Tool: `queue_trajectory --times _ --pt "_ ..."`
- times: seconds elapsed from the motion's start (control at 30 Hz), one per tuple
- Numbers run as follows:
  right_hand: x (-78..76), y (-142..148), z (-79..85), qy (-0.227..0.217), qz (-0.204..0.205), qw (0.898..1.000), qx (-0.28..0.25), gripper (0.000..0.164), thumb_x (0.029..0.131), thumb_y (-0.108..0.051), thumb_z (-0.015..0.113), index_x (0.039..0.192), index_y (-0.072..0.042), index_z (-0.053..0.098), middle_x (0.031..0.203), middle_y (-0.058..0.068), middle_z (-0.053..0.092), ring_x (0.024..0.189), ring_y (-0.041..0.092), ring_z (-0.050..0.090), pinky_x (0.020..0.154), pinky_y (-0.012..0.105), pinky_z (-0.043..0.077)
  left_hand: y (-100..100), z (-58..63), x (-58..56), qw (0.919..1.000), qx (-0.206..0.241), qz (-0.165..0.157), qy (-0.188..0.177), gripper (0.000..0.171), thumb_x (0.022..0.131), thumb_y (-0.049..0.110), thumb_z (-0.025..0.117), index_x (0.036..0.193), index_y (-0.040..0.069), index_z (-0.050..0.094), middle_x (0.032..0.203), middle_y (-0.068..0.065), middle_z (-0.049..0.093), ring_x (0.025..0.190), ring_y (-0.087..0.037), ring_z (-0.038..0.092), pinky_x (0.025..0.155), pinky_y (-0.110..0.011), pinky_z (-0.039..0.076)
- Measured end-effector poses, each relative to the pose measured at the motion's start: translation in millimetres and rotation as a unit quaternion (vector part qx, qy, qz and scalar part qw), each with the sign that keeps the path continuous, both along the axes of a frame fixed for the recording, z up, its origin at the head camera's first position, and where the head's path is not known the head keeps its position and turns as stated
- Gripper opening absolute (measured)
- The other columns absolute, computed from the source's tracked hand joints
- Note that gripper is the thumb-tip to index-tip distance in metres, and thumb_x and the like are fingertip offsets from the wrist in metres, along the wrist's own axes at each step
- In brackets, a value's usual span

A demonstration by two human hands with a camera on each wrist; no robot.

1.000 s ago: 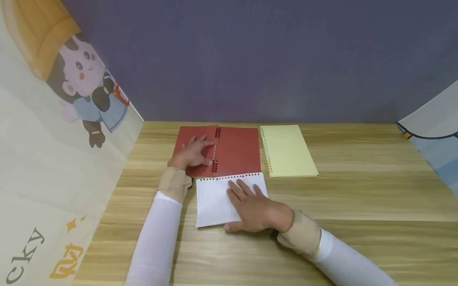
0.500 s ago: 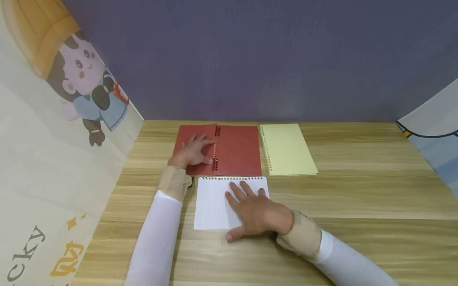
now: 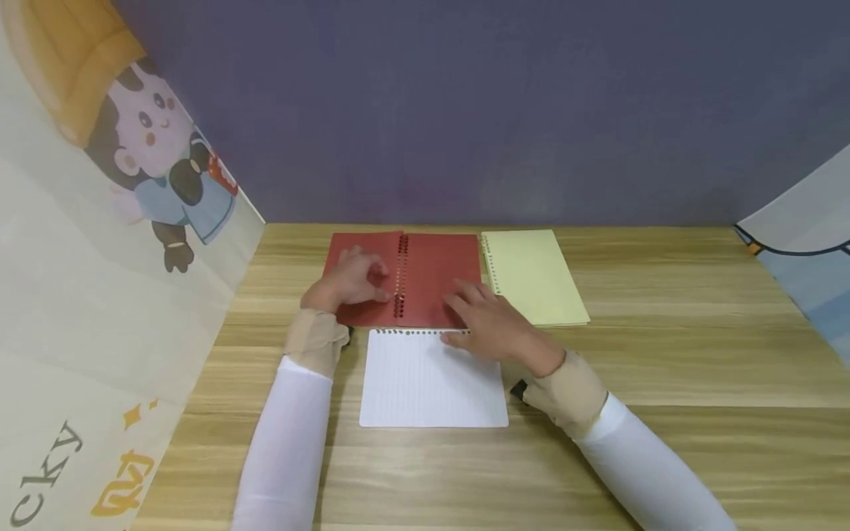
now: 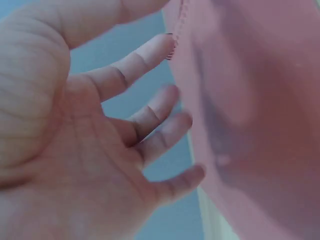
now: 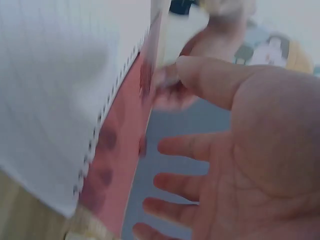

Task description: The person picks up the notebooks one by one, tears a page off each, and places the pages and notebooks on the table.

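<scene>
A red spiral-bound notebook [image 3: 428, 258] lies open flat on the wooden table, its row of rings [image 3: 401, 295] down the middle. Just in front of it is a white lined sheet of paper [image 3: 425, 383], punched holes along its far edge. Over the red left half hovers my left hand [image 3: 348, 282], fingers loosely bent and holding nothing. My right hand [image 3: 494, 328] reaches over the near right corner of the red notebook and the top of the sheet. The right wrist view shows its fingers [image 5: 185, 147] spread, with nothing between them.
To the right of the red notebook lies a pale yellow notebook [image 3: 538, 284] with a punched left edge. A dark blue-grey wall [image 3: 491, 118] rises behind the table [image 3: 664, 354]. On the left stands a white panel with a cartoon figure [image 3: 159, 133].
The white sheet was straightened and slid slightly toward me. My right hand has since lifted off it and moved up over the red notebook. My left hand has risen with its fingers drawn in.
</scene>
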State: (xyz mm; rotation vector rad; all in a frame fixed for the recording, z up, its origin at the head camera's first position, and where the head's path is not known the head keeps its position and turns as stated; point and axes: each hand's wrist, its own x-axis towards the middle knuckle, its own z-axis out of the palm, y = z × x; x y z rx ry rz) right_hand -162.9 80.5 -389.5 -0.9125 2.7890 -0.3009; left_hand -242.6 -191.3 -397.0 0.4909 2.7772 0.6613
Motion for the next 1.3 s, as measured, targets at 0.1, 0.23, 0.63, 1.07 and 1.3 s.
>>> queue_trajectory --times 0.1,0.23,0.63,1.07,1.3 --pt "-19.7 9.4 0.7 -0.018 -0.004 1.0 0.003 0.07 0.09 -0.055 0.044 0.144 -0.014 0.028 0.15 0.013 0.015 0.136 0.033 0.014 0.103 0.049 0.015 2.9 4.3 3.2 0.9997 -0.001 -0.014 -0.018 0.04 0.069 0.032 0.076 0.101 0.017 0.059 0.109 -0.004 0.047 0.116 -0.029 0.027 0.091 -0.04 0.029" --pt "-41.2 16.0 -2.3 -0.029 -0.015 0.999 0.009 0.064 0.091 -0.051 0.045 0.143 -0.014 0.032 0.149 0.012 0.021 0.136 0.027 0.016 0.105 0.045 0.009 10.9 5.2 6.6 0.9983 -0.015 -0.034 -0.044 0.043 0.066 0.026 0.073 0.105 0.017 0.058 0.117 -0.007 0.042 0.122 -0.033 0.023 0.092 -0.041 0.03" --pt "-56.0 12.4 -17.3 -0.012 -0.035 0.999 0.017 0.053 0.092 -0.044 0.045 0.134 -0.011 0.046 0.143 0.014 0.033 0.132 0.026 0.029 0.105 0.041 0.014 25.9 -0.5 17.4 0.9972 -0.038 -0.008 -0.063 0.082 0.051 0.038 0.085 0.123 0.023 0.048 0.118 -0.003 0.027 0.112 -0.024 0.02 0.076 -0.035 0.04" --pt "-54.9 8.1 -21.5 0.002 -0.035 0.999 -0.002 0.055 0.091 -0.042 0.047 0.133 -0.007 0.046 0.142 0.017 0.034 0.128 0.031 0.034 0.102 0.038 0.024 28.7 -1.4 22.7 0.9962 -0.085 -0.004 -0.021 0.086 0.054 0.047 0.082 0.128 0.021 0.049 0.132 -0.007 0.033 0.122 -0.028 0.024 0.083 -0.037 0.039" --pt "-56.0 9.1 -21.3 0.003 -0.03 1.0 -0.006 0.053 0.091 -0.041 0.049 0.132 -0.007 0.048 0.141 0.018 0.034 0.127 0.032 0.036 0.1 0.038 0.026 27.4 -3.2 26.5 0.9945 -0.102 -0.024 0.002 0.075 0.059 0.042 0.081 0.124 0.016 0.054 0.12 0.001 0.048 0.103 -0.02 0.044 0.078 -0.03 0.04"
